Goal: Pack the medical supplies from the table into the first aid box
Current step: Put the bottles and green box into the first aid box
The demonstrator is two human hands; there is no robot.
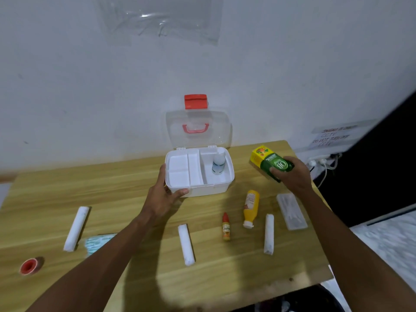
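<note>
The white first aid box (216, 190) stands open at the back of the wooden table, its clear lid (221, 131) upright against the wall. A small clear bottle (218, 163) stands in its right compartment. My left hand (165, 194) grips the box's front left corner. Just right of the box, my right hand (292, 176) holds a green and yellow medicine carton (267, 162) above the table. On the table lie three white gauze rolls (76, 228) (186, 244) (269, 233), a yellow bottle (250, 208), a small red-capped dropper bottle (226, 226) and a clear flat packet (291, 210).
A red tape roll (30, 265) sits near the left front edge. A pale blue face mask (95, 242) lies partly under my left forearm. The table's right edge (315, 212) drops off beside a dark cabinet. Wall sockets with cables (322, 163) hang at right.
</note>
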